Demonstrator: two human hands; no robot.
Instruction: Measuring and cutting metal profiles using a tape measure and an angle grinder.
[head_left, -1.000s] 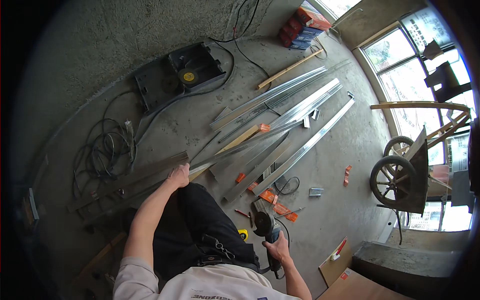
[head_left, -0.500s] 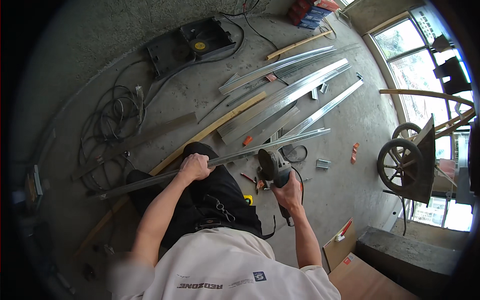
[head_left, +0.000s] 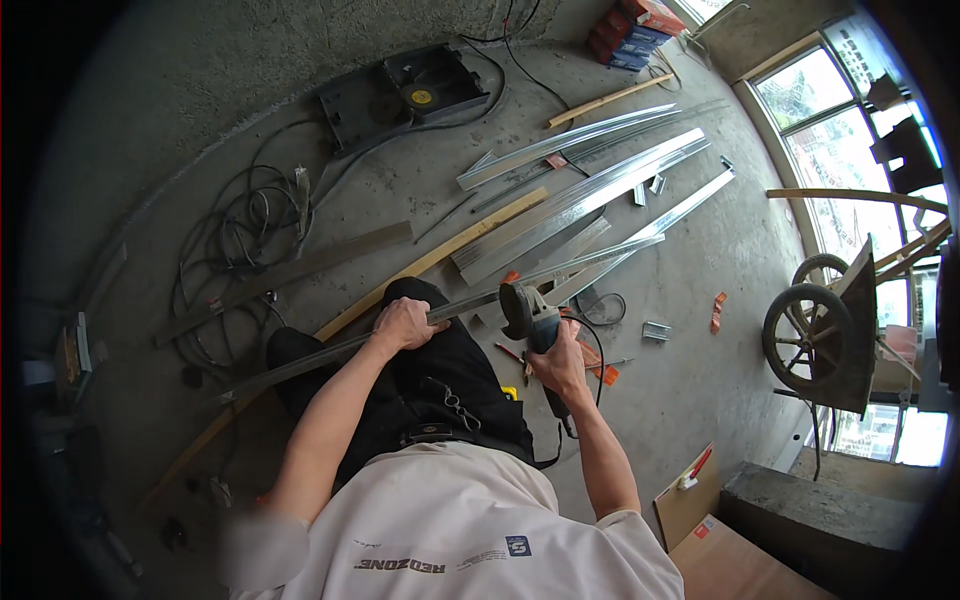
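In the head view, the person's left hand [head_left: 403,325] had its fingers clamped on a long metal channel [head_left: 470,304], which lay slantwise over the thigh of the black trousers [head_left: 452,350], one end out toward the window-side edge of the concrete floor [head_left: 690,400]. The right hand [head_left: 562,362] had its fingers clamped around the body of an angle grinder [head_left: 544,330], whose disc [head_left: 514,310] sat at the channel, just past the knee; whether it touched the metal or was spinning could not be told. The main danger seemed to be kickback: with one bare hand steadying the channel and no clamp visible on it, a twist could pinch the disc and throw the grinder toward the thigh or left hand. The channel's thin edges could also cut those bare fingers if it slid. The black power cord [head_left: 603,362] looped close beside the right wrist and might snag, dragging the tool off line. Sparks, too, could reach the orange strips [head_left: 610,376] lying nearby on the floor.
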